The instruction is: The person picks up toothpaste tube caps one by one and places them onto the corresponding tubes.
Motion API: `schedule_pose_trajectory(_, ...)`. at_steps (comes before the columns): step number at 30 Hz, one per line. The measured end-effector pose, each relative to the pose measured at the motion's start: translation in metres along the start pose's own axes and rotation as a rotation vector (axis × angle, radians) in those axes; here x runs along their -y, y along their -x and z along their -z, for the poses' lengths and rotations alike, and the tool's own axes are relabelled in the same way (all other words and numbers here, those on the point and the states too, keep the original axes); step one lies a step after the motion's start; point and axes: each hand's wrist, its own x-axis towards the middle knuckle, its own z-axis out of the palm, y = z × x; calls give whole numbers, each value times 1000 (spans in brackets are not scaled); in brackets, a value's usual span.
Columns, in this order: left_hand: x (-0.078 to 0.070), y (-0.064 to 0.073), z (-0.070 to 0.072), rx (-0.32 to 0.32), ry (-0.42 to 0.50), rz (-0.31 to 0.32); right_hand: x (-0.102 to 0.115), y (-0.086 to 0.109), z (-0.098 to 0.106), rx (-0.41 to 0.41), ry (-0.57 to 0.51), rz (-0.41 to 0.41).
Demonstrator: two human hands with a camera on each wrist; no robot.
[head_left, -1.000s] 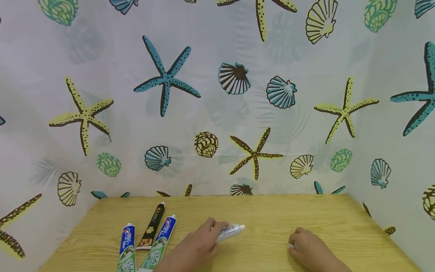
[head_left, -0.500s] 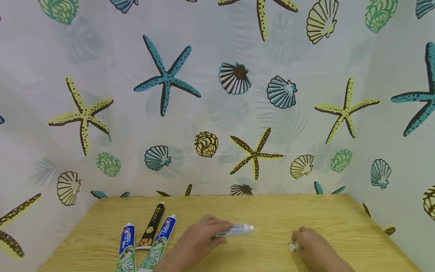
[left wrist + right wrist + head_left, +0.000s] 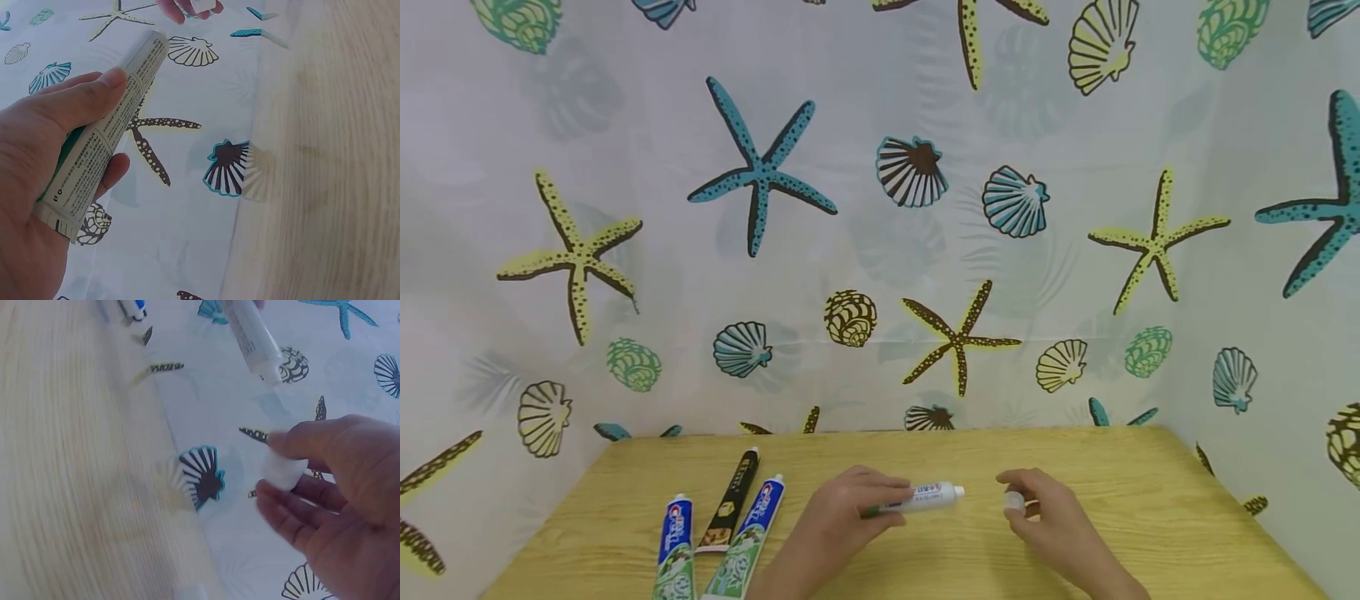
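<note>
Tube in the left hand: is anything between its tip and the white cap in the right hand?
Nothing visible. In the head view, only open space separates the tip of the tube in the left hand from the white cap in the right hand. The other tubes lie left, outside that gap.

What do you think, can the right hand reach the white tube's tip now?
Probably yes: the right hand, pinching a small white object, faces the tip with nothing visible between, and the left hand holds the white tube farther back.
</note>
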Motion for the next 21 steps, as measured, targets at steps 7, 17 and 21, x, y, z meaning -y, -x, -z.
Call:
schedule_pose_trajectory(7, 2, 3, 3, 33, 95, 61, 19, -6, -17, -45, -147, -63)
schedule_pose_trajectory(17, 4, 13, 3, 31, 132, 41, 19, -15, -29, 186, -383, 27)
schedule_pose_trajectory(21, 7, 11, 12, 27, 120, 68, 28, -20, -33, 194, -427, 3)
